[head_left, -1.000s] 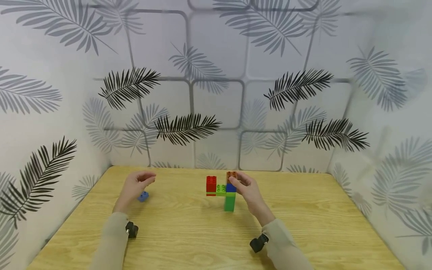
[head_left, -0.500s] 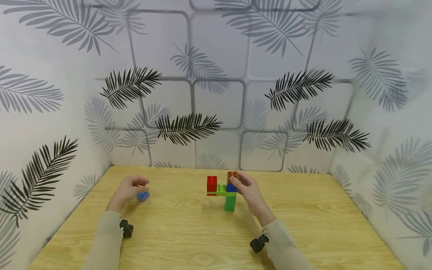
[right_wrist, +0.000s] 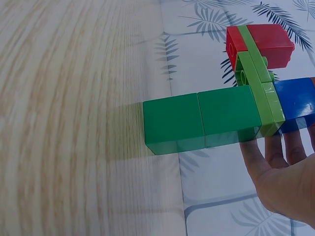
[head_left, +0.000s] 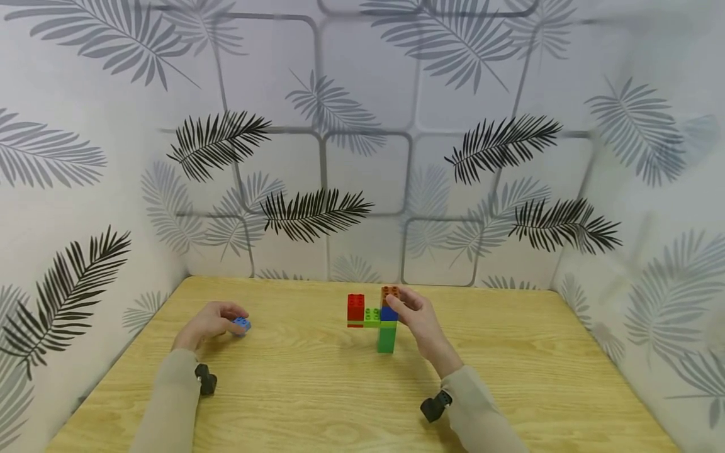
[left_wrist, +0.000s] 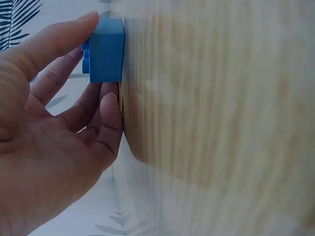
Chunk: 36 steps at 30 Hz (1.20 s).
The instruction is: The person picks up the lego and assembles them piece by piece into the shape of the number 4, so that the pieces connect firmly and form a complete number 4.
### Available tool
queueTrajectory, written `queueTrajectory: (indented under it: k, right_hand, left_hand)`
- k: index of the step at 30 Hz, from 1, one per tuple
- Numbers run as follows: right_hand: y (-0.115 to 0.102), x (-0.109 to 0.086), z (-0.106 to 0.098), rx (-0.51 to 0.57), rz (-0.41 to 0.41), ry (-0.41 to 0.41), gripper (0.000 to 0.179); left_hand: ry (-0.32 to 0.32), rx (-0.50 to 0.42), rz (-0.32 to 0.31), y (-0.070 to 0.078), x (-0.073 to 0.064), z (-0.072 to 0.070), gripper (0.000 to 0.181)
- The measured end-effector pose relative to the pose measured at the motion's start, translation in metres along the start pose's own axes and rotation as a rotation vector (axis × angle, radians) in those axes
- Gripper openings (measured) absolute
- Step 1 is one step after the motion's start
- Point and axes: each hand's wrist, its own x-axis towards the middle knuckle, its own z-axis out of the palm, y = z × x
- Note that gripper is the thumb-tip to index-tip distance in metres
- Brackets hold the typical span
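In the head view, my left hand [head_left: 211, 322] is at the left of the table, thumb and fingers around a small blue toy brick [head_left: 241, 325]. The left wrist view shows the thumb at the blue brick [left_wrist: 107, 51], other fingers partly behind it, and its flat underside at the tabletop. My right hand [head_left: 418, 319] grips the upper part of an upright brick build [head_left: 387, 338], thumb near the orange-brown top brick [head_left: 389, 294]. Below that come a blue brick, a lime layer and green bricks [right_wrist: 202, 120]. A lime arm extends left, bearing a red brick [head_left: 355, 308].
The wooden table [head_left: 317, 402] has patterned walls [head_left: 362, 170] at its back and sides. A black camera [head_left: 206, 379] is strapped to the left wrist, and another black camera [head_left: 435, 406] to the right wrist.
My left hand has come down and left, from above the small blue brick to around it. The right hand and the brick build have stayed almost still.
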Motion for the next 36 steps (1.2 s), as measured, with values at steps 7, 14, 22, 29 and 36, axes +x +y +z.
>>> queueTrajectory:
  k: [7, 14, 22, 29, 36]
  right_hand:
    - [-0.001, 0.001, 0.000, 0.012, -0.007, -0.005, 0.053]
    - [-0.002, 0.001, 0.001, 0.016, -0.004, 0.000, 0.050]
    - [0.000, 0.000, 0.002, 0.037, -0.017, 0.000, 0.047]
    - [0.000, -0.001, 0.001, 0.041, -0.008, 0.003, 0.046]
    - [0.000, 0.000, 0.002, 0.032, -0.019, 0.004, 0.047]
  left_hand:
    - [-0.020, 0.016, 0.000, 0.004, 0.003, -0.001, 0.046]
    - [-0.020, 0.055, 0.009, 0.009, 0.005, 0.003, 0.044]
    - [0.007, -0.064, 0.043, 0.017, 0.008, 0.016, 0.044]
    - [-0.006, -0.104, 0.090, 0.036, 0.011, 0.030, 0.044]
    - [-0.022, -0.189, 0.186, 0.061, 0.012, 0.042, 0.045]
